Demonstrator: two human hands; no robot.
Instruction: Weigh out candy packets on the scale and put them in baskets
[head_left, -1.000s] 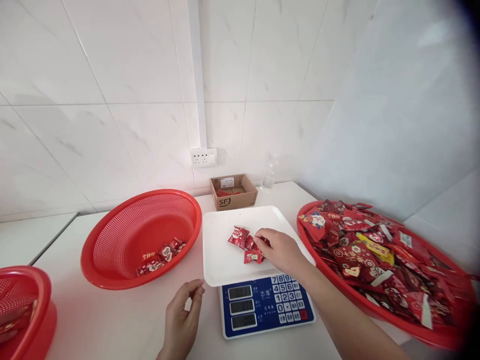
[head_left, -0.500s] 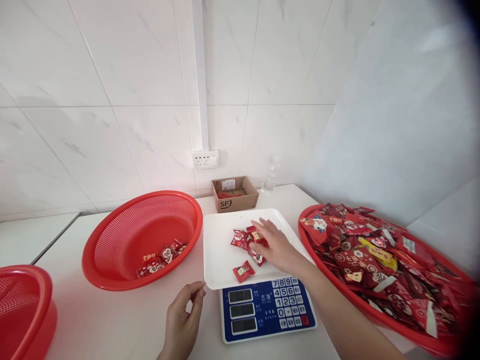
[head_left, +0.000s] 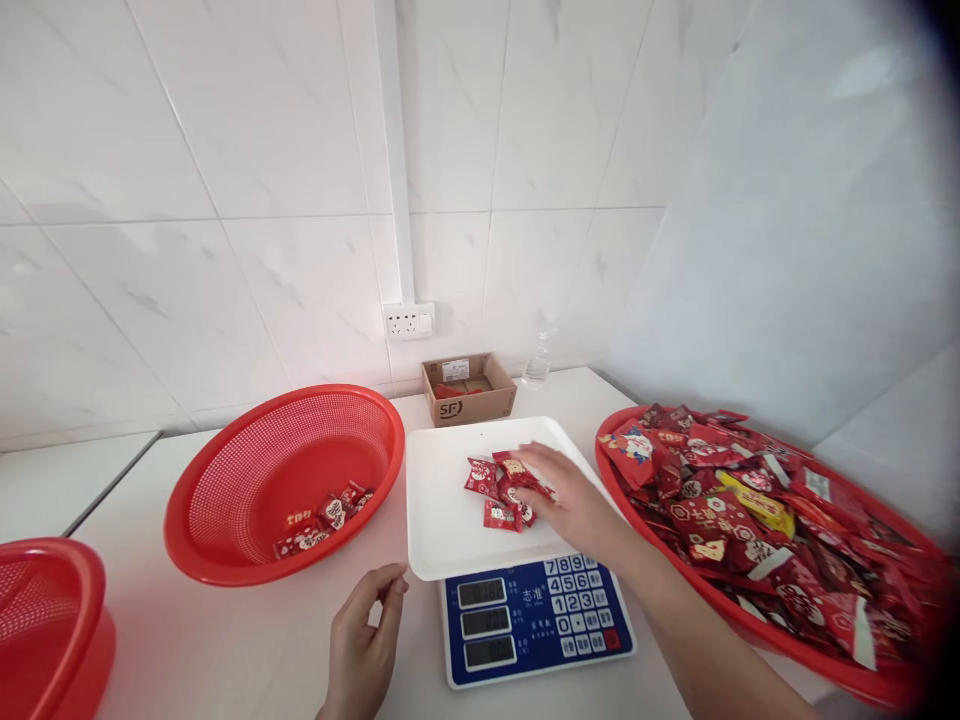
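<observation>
Several small red snack packets (head_left: 501,515) lie in a loose cluster on the white tray (head_left: 442,535) of a digital scale (head_left: 536,620). My right hand (head_left: 570,500) reaches over the tray from the right. Its thumb and fingers are apart and curved at the right side of the cluster, covering part of it. Beside the tray's front left corner is my left hand (head_left: 367,635), with fingers curled and thumb tip close to the index finger. Nothing shows in it. The scale's display digits are too faint to read surely.
A red basin (head_left: 757,640) heaped with packets stands on the right. On the left are a red perforated basket (head_left: 247,480) holding several packets and another red basket (head_left: 71,600). An open cardboard box (head_left: 480,402) and a clear bottle (head_left: 538,362) stand near the wall.
My right hand has shifted slightly right and down, its fingers less spread. A packet now lies closer to the cluster than the separate front one did. My left hand is nearly still.
</observation>
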